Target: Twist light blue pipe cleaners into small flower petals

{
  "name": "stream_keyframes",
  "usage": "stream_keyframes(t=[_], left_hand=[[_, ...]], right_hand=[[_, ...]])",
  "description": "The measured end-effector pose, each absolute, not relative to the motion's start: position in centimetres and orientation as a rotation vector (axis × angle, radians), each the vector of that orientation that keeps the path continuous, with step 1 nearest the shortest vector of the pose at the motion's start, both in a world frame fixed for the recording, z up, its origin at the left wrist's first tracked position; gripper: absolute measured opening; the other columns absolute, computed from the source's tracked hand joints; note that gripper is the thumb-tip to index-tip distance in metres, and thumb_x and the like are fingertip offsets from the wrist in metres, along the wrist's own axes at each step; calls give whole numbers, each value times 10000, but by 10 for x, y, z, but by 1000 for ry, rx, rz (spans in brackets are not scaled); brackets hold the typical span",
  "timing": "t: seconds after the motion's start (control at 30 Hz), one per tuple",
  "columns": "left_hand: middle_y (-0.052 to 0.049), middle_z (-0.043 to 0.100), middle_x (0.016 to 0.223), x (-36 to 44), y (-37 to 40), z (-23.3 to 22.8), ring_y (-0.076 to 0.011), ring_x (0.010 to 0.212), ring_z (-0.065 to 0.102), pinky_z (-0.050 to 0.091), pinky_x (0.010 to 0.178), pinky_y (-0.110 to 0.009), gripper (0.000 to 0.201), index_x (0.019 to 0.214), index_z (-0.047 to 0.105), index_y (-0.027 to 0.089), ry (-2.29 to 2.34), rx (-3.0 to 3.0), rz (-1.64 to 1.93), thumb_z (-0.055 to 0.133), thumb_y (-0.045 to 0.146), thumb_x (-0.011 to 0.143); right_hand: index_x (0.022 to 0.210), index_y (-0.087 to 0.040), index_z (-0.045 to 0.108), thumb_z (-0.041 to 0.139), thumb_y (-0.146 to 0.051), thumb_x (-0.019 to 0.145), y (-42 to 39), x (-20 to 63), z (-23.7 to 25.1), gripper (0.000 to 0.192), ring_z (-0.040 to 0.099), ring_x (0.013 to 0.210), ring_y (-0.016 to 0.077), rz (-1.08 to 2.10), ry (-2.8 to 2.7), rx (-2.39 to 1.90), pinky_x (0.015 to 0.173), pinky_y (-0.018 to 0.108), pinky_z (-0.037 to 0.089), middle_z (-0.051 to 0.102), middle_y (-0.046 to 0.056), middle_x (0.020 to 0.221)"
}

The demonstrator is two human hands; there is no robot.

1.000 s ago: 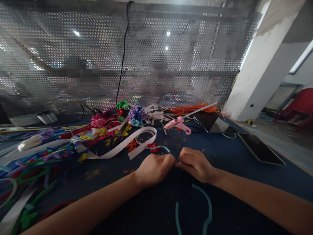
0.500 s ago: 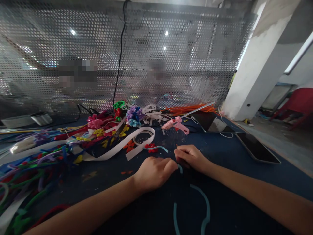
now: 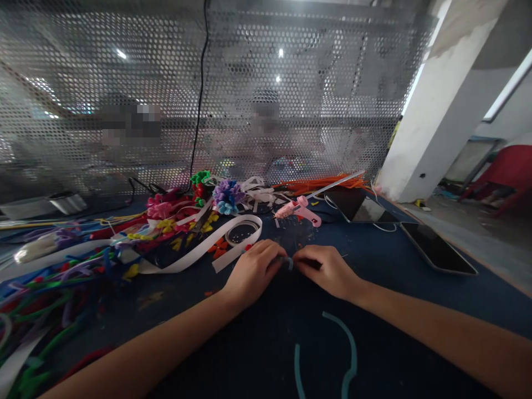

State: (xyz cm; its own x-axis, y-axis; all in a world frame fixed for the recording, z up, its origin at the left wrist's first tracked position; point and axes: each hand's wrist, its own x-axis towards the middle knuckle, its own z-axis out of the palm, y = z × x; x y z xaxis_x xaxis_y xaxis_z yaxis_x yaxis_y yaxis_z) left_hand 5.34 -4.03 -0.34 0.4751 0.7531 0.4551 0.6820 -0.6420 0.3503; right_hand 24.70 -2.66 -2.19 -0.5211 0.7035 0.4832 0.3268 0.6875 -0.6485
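Observation:
My left hand (image 3: 254, 271) and my right hand (image 3: 326, 270) meet fingertip to fingertip over the dark blue table (image 3: 386, 277). Between them they pinch a short piece of light blue pipe cleaner (image 3: 288, 262), mostly hidden by the fingers. A longer curved light blue pipe cleaner (image 3: 349, 349) lies on the table in front of me, below my right forearm. A small red felt flower sits just behind my left hand, nearly hidden.
A pink glue gun (image 3: 300, 209) lies behind the hands. White ribbon (image 3: 199, 252), felt flowers (image 3: 226, 195) and a heap of coloured pipe cleaners (image 3: 45, 282) fill the left. Two dark tablets (image 3: 436, 249) lie at the right. A perforated metal screen (image 3: 266, 94) stands behind, with people beyond.
Both hands have moved away from me toward the ribbon. The left hand reached forward to meet the right, and the loose blue strand that lay by the red flower is now between the fingers.

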Motion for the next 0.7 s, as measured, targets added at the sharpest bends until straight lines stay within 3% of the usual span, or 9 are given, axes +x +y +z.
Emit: stream_keyframes(t=[0.2,0.4,0.53,0.6,0.7], left_hand=[[0,632,827,54,-40,-8,-160,798,585,446,716,-269,157,846,580,192,1176,2596,919,603,84,734],[-30,631,876,44,-31,3,-221,866,570,344,924,-445,352,918,567,198,1271,2720,1039,711,379,653],[-20,631,769,32,-17,-1,-171,703,603,485,638,-278,314,881,596,185,1263,2362,1058,695,392,668],[-1,625,680,29,-13,-5,-134,561,594,469,503,-220,270,856,608,176,1296,2087,1087,675,379,692],[15,618,622,31,-12,-9,-103,477,568,443,431,-181,244,826,628,169,1331,1849,1173,687,357,681]], right_hand=[[860,-164,633,552,-98,775,-30,246,-25,135,606,700,116,428,-2226,-649,658,223,470,655,18,780],[949,-133,624,460,-100,849,-28,256,-22,194,600,768,158,-52,-2254,-540,693,280,500,643,79,827],[967,-158,620,470,-106,848,-22,260,-22,198,602,787,152,-74,-2149,-577,716,278,499,642,73,861],[933,-168,625,489,-115,838,-18,259,-24,175,606,774,146,47,-2055,-668,706,265,494,641,59,844],[856,-176,636,520,-139,820,-14,256,-24,127,603,702,134,216,-1931,-811,647,248,479,632,32,770]])
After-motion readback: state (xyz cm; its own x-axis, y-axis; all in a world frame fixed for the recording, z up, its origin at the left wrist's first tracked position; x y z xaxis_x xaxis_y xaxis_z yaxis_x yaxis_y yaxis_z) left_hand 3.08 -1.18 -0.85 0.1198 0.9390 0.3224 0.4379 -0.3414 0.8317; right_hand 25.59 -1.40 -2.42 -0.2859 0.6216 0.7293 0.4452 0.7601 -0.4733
